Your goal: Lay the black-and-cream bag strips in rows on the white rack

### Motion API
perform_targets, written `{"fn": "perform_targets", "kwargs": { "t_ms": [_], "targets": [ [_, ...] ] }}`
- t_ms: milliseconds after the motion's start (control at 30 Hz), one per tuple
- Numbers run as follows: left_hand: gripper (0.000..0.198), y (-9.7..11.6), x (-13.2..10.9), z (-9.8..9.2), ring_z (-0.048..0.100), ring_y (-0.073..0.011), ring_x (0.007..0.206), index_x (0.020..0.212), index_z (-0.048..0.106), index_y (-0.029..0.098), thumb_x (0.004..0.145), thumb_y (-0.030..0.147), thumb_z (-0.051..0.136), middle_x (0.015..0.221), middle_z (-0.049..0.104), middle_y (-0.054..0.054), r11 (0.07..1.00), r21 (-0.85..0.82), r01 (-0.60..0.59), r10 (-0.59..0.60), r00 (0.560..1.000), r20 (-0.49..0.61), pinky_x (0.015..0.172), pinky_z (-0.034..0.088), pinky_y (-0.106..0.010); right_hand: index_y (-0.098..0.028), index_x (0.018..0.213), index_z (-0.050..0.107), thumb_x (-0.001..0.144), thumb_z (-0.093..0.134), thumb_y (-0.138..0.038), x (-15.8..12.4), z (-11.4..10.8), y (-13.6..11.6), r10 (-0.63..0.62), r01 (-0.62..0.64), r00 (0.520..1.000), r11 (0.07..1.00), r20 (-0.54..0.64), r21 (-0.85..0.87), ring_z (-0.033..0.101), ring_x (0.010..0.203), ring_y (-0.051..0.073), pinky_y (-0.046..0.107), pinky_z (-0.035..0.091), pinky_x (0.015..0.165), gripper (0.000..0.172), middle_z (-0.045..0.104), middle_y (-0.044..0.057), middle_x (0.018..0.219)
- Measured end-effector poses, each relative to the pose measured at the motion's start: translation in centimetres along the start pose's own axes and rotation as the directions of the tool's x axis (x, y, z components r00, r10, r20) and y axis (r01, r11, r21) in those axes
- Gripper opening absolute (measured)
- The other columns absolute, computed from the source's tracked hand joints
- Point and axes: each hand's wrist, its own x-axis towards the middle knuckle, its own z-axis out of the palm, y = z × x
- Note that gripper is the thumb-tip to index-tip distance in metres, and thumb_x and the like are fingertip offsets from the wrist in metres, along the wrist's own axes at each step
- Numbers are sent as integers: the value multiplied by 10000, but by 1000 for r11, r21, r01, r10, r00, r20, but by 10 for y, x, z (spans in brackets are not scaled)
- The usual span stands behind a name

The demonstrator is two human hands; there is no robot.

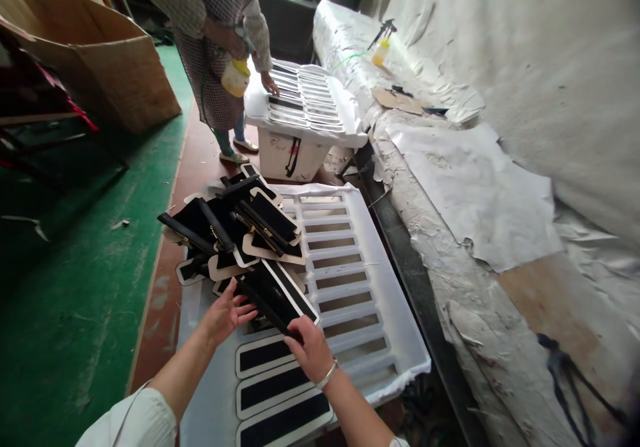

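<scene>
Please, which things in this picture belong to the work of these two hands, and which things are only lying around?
Part of the work:
left hand
right hand
black-and-white panel under both hands
pile of panels
white rack

Just lying around:
cardboard box
spray bottle
paper sheet

"Can anything be read here?"

"No. The white plastic bin (287, 157) has dark scrawled marks on its side, but they are too blurred to make out."

"And the yellow plastic spray bottle (236, 77)?"

"Nothing legible on it, and nothing on the black-and-cream rectangular pieces (265, 217) either; their small metal fittings are too tiny to tell."
</scene>
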Motion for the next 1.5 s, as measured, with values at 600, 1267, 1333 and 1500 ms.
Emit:
{"fn": "perform_targets", "kwargs": {
  "t_ms": [600,1267,1333,1500],
  "targets": [
    [192,-209,-80,159,554,-213,835,758,676,187,614,287,755,865,590,-71,887,383,-257,160,950,267,783,489,-349,-225,1198,455,767,306,-775,-125,-136,168,279,-714,697,180,661,677,592,1055,262,439,520,764,715,513,125,1258],
    [715,-350,2,241,484,-267,1110,1335,367,115,723,381,625,1252,471,-164,266,936,-229,296,944,147,983,362,-420,-152,821,603,541,818,-423,-243,-212,274,738,-401,640,85,212,912,673,631,218,377,557,647,445,691,25,657],
    [508,-369,-21,238,507,-225,1042,1224,483,146,798,414,553,1135,535,-117,178,928,-328,179,938,297,952,378,-369,-166,814,599,536,823,-424,-264,-210,274,792,-377,572,23,213,926,686,665,221,361,563,657,440,699,24,661],
    [360,-404,-67,231,529,-177,853,994,545,143,726,376,606,945,565,-67,351,919,-176,-314,903,293,776,410,-284,-180,794,608,521,837,-395,-305,-184,259,854,-355,450,-96,260,930,699,726,221,334,572,663,416,716,37,698]
  ]
}}
